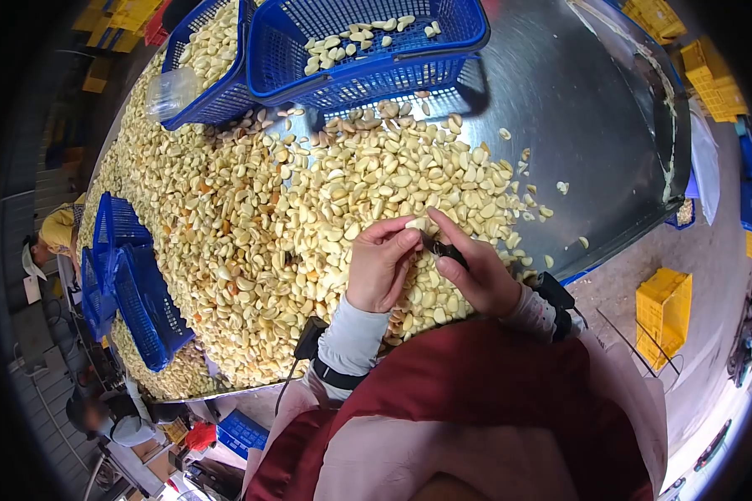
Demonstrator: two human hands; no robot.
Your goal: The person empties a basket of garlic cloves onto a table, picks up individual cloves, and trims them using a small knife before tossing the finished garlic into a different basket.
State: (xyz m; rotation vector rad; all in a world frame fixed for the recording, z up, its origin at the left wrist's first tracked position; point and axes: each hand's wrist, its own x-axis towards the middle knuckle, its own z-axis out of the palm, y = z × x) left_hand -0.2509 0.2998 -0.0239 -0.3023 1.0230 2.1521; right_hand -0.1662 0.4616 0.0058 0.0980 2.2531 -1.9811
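Over the near part of a wide heap of pale, bean-like pieces [242,217], my left hand [381,264] pinches one whitish piece [418,224] between thumb and fingers. Close against it on the right, my right hand [481,272] is closed around a small tool with a black handle [453,252]. The tool's tip points at the piece, and its blade is too small to make out clearly. Loose pieces lie beneath and around both hands.
A blue basket [368,71] holding some pieces stands at the far side, beside a fuller one [244,63] with a clear cup [172,93]. More blue baskets [146,301] lie left. The metal table [585,108] extends right; a yellow crate [664,313] is on the floor. Two people are at left.
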